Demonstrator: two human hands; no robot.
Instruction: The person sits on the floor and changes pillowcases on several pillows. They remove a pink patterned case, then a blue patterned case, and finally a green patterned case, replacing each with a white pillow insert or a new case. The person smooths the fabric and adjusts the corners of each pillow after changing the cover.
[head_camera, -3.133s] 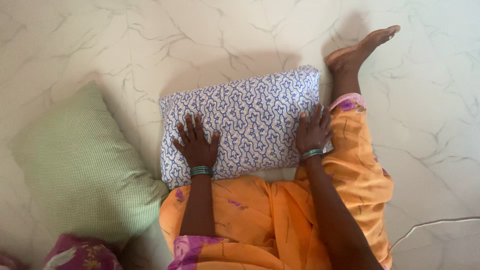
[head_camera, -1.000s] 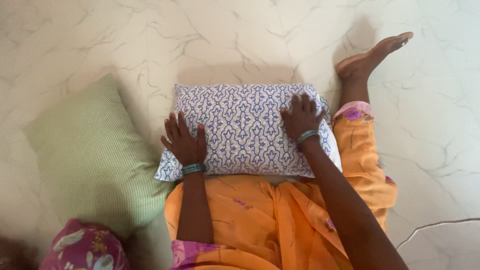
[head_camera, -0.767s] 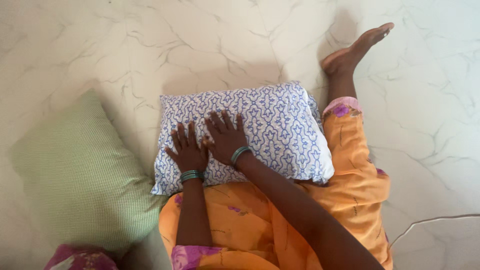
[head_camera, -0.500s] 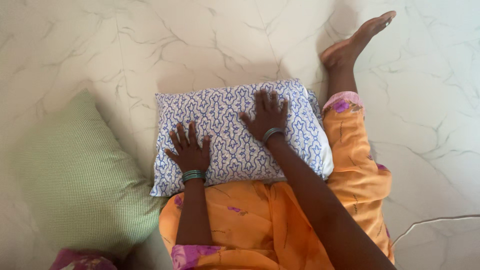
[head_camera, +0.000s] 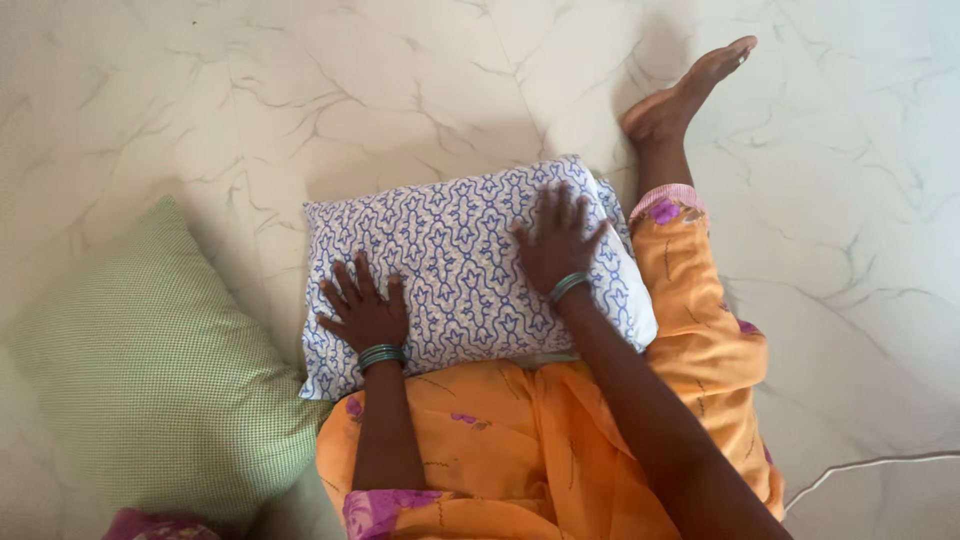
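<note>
Sitting on the floor, person in orange garment (head_camera: 540, 440) with purple flower print, cloth bunching over the lap nearest the camera. Left hand (head_camera: 362, 312) is lying flat, fingers spread, palm pressing down on the near-left part of the pillow (head_camera: 455, 265); not gripping anything. Right hand (head_camera: 556, 240) is doing the same on the right part of the pillow, open and flat, fingers reaching toward the far edge. Green bangles are showing on both wrists. Pillow is resting against the lap, partly on the floor, long side across the view; cover is white with a dense blue lattice print, plain white showing at the right end. Green checked cushion (head_camera: 150, 370) is lying just left, touching the pillow's near-left corner. Bare foot (head_camera: 680, 95) is stretching out past the pillow's right end. Floor (head_camera: 300, 90) is white marble-look tile with grey veining. Thin white cable (head_camera: 870, 465) is running across the tile at lower right.
</note>
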